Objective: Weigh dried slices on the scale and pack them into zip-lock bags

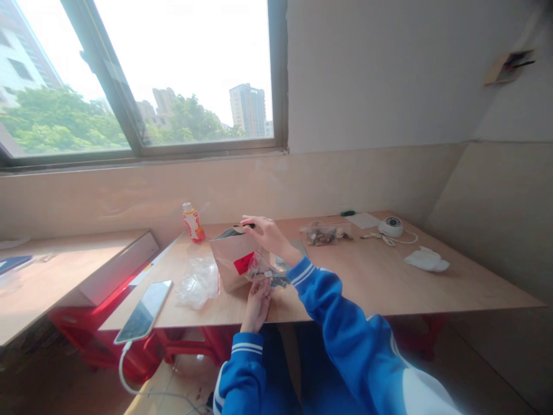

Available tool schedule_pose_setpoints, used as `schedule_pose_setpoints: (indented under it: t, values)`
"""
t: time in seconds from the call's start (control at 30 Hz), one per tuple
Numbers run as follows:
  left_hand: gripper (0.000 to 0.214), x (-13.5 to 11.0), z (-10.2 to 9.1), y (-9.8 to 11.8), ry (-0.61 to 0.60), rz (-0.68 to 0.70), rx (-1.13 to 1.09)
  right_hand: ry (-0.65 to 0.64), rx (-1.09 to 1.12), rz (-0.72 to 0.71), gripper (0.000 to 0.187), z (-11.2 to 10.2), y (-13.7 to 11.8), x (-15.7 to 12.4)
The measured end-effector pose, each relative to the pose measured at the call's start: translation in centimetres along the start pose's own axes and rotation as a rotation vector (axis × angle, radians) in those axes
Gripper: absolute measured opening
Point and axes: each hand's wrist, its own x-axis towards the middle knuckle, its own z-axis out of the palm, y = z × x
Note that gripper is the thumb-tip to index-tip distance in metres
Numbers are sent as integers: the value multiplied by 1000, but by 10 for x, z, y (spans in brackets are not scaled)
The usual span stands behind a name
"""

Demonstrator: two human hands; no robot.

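An open-topped cardboard box with a red label stands tilted on the table before me, and dark contents show at its top. My right hand is over the box's upper edge, thumb and fingers closing around a small dark item I cannot make out. Low in front of the box, my left hand is closed on the lower edge of a clear plastic bag. Small dark parts lie just right of that hand; whether they are inside the bag is unclear.
Crumpled clear plastic and a charging phone lie left, near a drink bottle. Rightward are a bag of small parts, a white dome camera with its cable, a white wrapper and a green tool.
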Motion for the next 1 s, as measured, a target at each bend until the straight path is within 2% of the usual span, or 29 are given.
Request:
schedule_pose_setpoints:
  t: [0.1,0.27,0.4,0.5,0.63,0.7,0.83,0.93,1.0]
  values:
    - [20,0,0,0,3,-6,24,-17,-22,-51,25,-5,2,-7]
    - [21,1,0,-1,22,-16,28,-126,-60,-124,23,-2,5,-6]
    - [20,-2,2,1,22,-22,-3,-104,28,-140,27,4,-2,-5]
    - [19,-3,4,2,15,-21,-12,-50,104,-127,31,0,-6,-10]
    - [20,-3,6,2,49,-28,-15,86,52,70,27,-14,4,-31]
    - [20,-2,6,3,57,-40,-16,32,26,214,25,-17,15,-47]
    - [9,-4,7,7,15,-98,-69,-158,49,463,18,-13,43,-78]
    - [4,-5,7,10,0,-133,-109,-131,146,589,16,-6,59,-91]
    - [4,-5,6,9,-2,-138,-100,-163,213,623,10,-5,65,-95]
